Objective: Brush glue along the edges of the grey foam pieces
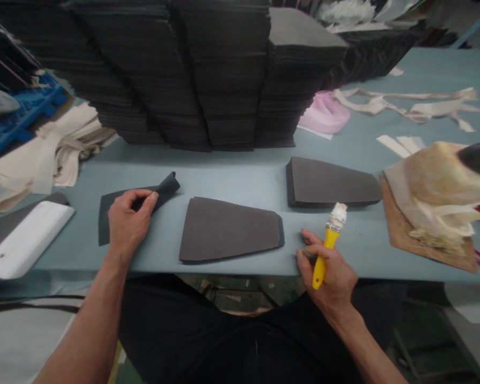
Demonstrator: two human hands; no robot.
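My left hand (130, 218) pinches a dark, tapered sheet (106, 216) at the left of the table, and the sheet's far right end curls up. In my right hand (332, 272) is a paintbrush (324, 256) with a yellow handle; its bristles point up and away and are caked in white. Between the hands lies a small stack of tapered dark grey sheets (230, 229), its narrow end to the right. A thicker stack of similar grey sheets (332, 181) sits just beyond the brush.
Tall piles of dark sheets (224, 80) stand across the back. To the right, a stained plastic container (428, 170) rests on a brown board (408, 240). A white oblong object (30, 240) and cream fabric strips (64, 144) lie left. Pink cloth (326, 112) is behind.
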